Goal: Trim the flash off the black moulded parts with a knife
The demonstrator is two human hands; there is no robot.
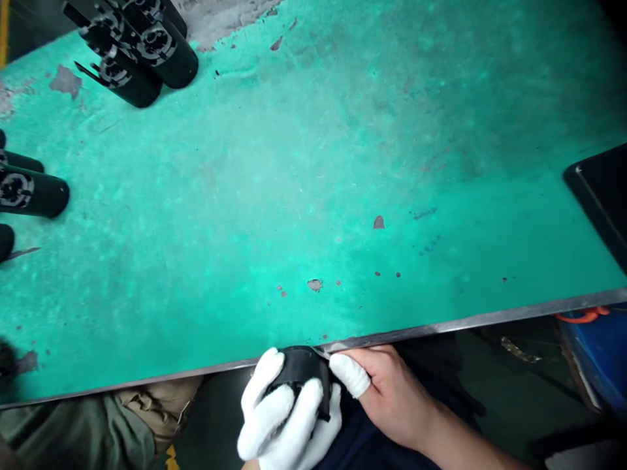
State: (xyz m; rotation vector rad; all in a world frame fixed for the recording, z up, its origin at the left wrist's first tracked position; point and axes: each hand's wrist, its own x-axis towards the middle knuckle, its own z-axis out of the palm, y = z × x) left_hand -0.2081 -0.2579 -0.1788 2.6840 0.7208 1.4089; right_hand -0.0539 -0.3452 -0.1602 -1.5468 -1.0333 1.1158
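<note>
My left hand (289, 418), in a white glove, has its fingers wrapped round a black rounded part (301, 369) at the table's front edge. Beside it on the right is my right hand (386, 391), bare except for a white cover on the thumb. The right thumb is pressed against the curled fingers near the part's right side, with a thin light-coloured piece showing at its tip. What that piece is cannot be made out.
Black cylindrical parts (179, 62) stand on the green table (294, 163) at the back left, and more (46, 196) lie at the left edge. A black object (602, 196) is at the right. Below the right edge are a blue container (600, 352) and an orange item (585, 316).
</note>
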